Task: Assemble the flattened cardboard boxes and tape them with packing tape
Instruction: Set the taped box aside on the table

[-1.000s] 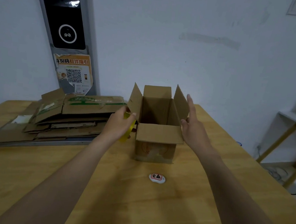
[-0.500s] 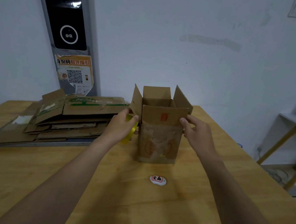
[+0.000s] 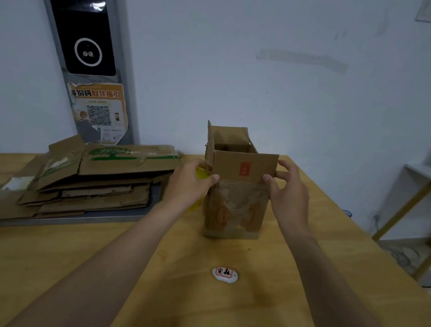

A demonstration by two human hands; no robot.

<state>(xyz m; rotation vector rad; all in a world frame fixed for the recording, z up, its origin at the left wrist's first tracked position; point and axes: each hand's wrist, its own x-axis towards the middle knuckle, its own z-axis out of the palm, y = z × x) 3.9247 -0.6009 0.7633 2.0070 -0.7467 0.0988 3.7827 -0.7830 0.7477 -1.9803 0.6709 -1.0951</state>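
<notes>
Head-cam view was the only angle, so here goes. The cardboard box stood upright toward the far middle of the wooden table. Its top was open, with the near flap raised vertical and the back and left flaps up too. The left hand was curled round a yellow tape roll right at the box's left corner, thumb tip touching the cardboard edge. The right hand pinched the right end of the near flap, thumb on the front face and fingers wrapped round behind. A stack of flattened boxes lay left of the box on a grey board, close to the wall. A small white oval tag with red characters sat nearer the camera, apart from the box. A black wall panel with a torn QR poster under it stood behind the stack.
</notes>
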